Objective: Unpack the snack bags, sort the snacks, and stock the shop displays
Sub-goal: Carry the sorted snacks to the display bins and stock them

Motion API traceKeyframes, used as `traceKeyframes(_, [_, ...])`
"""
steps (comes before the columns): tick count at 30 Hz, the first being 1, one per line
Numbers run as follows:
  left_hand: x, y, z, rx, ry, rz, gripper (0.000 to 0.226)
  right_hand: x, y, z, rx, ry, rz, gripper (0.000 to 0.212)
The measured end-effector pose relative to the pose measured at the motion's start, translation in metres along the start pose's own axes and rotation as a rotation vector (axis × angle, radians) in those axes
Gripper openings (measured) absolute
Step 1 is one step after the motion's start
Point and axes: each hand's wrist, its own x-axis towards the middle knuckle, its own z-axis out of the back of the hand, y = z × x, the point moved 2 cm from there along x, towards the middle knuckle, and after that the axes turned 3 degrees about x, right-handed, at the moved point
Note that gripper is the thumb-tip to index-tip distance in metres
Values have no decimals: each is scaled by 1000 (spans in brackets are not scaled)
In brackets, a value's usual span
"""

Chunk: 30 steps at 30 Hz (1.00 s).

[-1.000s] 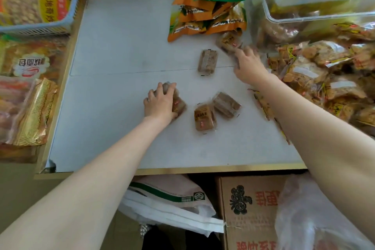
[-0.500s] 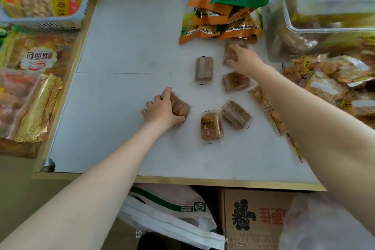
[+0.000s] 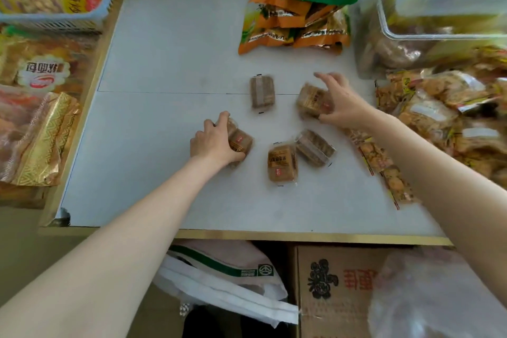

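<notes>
Both hands, left (image 3: 212,141) and right (image 3: 340,103), clutched wrapped cakes (image 3: 240,140) in curled fingers on the worktop (image 3: 164,63); slippery wrappers risked spilling the stacks.

Setting: small snack shop. White tabletop (image 3: 170,63) with gold edging is ringed by stock: blue basket (image 3: 55,22) of packaged snacks, orange-green bags (image 3: 296,19), clear bins (image 3: 439,25). A printed cardboard carton (image 3: 337,291) sits underneath.

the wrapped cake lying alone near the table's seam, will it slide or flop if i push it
The wrapped cake lies flat, so it would probably slide across the smooth white table rather than roll. Its blocky shape suggests it stays fairly stiff. The glossy wrapper may feel slippery.
</notes>
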Motion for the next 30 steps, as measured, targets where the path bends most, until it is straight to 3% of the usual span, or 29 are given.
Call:
traceKeyframes(2, [-6,-6,-3,57,1,-41,91,3,0,-4,-36,123,-22,80])
traceKeyframes(5, [-15,-14,-6,234,-95,-177,83,18,9,1,33,162,-7,64])
traceKeyframes(8, [-22,-19,-14,417,-191,-372,77,28,11,3,-136,304,-42,75])
traceKeyframes(12, [-27,-16,-23,428,-91,-378,81,33,10,5,-364,369,-95,88])
traceKeyframes(16, [-24,-19,-22,259,109,-284,67,27,15,-2,-498,272,-93,94])
traceKeyframes(20, [-22,-21,-11,281,186,-292,66,17,19,-11,-458,143,-18,71])
traceKeyframes(23, [-24,-21,-6,273,195,-286,61,3,33,-1,-319,-143,29,69])
traceKeyframes(25, [-26,-20,-5,251,183,-283,60,-14,42,13,-47,-241,-52,67])
traceKeyframes(27, [-26,-18,-5,211,170,-257,71,-36,40,17,307,-36,-170,59])
traceKeyframes(28, [-26,-17,-4,196,166,-228,84,-49,39,12,335,102,-196,57])
traceKeyframes(30, [-28,-14,-4,159,157,-145,109,-67,32,-3,123,255,-199,60])
